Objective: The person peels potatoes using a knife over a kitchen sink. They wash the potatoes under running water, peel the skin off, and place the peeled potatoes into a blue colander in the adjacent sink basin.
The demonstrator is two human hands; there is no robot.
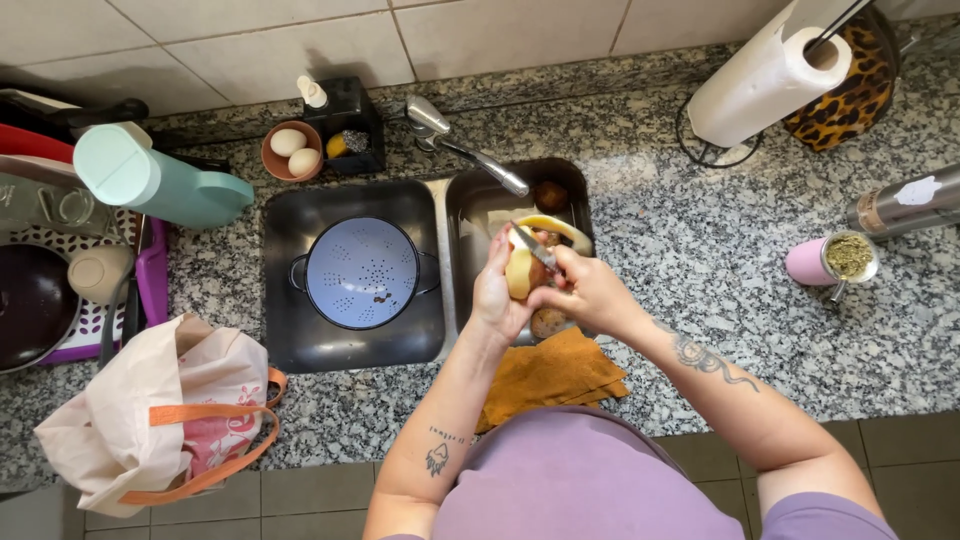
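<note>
Over the right basin of the sink [455, 200] we grip a half-peeled potato [520, 272] in our left hand [493, 295], so the peel drops in. Our right hand [585, 290] closes around the peeler [535, 250]. A blue colander [362, 272] waits in the left basin.

We see bright, even daylight across the granite counter [720, 250], with only soft shadows inside the steel sink [300, 340]. The tap [470, 150] shows small glints. Focus is sharp throughout, though the wide lens bends the edges slightly.
</note>
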